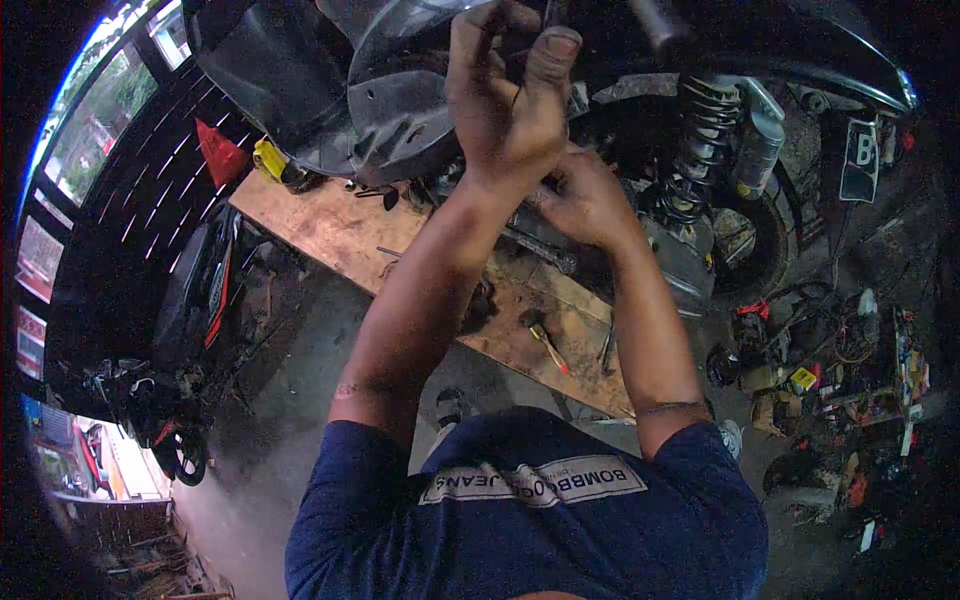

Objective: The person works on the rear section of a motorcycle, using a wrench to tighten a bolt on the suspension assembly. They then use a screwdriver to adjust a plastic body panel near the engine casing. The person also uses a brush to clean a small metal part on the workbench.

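My left hand [508,105] is raised at the top centre against the dark plastic bodywork [395,120] of a scooter, fingers curled and thumb bent beside a dark rod; what it grips is unclear. My right hand [590,205] is lower, behind my left wrist, its curled fingers in the underside of the scooter, what they hold hidden. Just right of it are a coiled shock absorber [700,150] and a silver canister [760,130]. Below both hands lies a wooden plank [285,220] bearing a brush with a yellow handle [548,345] and loose dark tools.
A parked motorbike [185,310] stands at the left beside slatted walling and windows, with a red triangular object [222,150] higher up. A rear tyre [765,255] is at the right, and scattered parts, wires and boxes [775,410] cover the floor beyond it.
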The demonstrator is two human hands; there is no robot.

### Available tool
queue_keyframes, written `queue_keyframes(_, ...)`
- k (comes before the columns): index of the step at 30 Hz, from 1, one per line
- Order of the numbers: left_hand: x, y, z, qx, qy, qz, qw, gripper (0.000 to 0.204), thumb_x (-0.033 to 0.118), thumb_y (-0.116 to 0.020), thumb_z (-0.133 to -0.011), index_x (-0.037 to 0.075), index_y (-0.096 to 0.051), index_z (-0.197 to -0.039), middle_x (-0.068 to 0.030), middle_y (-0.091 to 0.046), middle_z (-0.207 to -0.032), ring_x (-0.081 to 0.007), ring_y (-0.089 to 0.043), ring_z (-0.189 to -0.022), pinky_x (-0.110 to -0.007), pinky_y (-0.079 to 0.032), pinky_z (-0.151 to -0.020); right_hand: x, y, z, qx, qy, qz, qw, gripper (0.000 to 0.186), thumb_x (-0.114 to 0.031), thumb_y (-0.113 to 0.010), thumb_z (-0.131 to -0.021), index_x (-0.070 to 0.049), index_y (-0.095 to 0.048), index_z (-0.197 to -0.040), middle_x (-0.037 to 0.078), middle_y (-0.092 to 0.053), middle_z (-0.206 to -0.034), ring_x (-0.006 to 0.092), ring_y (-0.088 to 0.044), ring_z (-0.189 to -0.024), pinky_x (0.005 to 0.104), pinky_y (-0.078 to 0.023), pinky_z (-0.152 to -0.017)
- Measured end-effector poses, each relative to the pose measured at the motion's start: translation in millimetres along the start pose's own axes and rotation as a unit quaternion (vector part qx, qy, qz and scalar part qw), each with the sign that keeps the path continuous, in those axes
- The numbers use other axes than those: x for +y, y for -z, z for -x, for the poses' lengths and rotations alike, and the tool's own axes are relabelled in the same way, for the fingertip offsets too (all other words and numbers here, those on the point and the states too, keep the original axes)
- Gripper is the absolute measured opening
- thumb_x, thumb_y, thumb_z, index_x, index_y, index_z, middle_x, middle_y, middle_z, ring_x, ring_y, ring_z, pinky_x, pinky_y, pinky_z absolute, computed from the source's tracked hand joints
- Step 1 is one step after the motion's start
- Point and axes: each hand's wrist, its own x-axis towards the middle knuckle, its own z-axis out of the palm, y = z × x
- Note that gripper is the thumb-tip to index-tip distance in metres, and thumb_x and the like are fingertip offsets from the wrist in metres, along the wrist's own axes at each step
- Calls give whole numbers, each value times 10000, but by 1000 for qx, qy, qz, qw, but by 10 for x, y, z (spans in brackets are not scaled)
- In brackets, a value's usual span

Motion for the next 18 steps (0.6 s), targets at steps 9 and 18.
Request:
queue_keyframes(9,-110,100,15,-16,117,372,921,532,417,-631,-955,-41,-504,-1193,-104,-637,-878,-138,-611,-680,-264,-528,-538,43,-52,-1,28,8,-12,999,411,-361,-715,-833,-55,-685,-1107,191,-659,-1086,384,-616,-1036,452,-495,-908)
queue_keyframes(18,354,13,-27,-29,126,82,988,347,388,-546,-1005,46,-552,-1061,-35,-612,-772,-88,-530,-551,-214,-427,-480,-18,15,-29,-14,-13,-6,1000,380,-362,-707,-843,-58,-700,-1072,173,-663,-1062,362,-621,-1034,447,-503,-890)
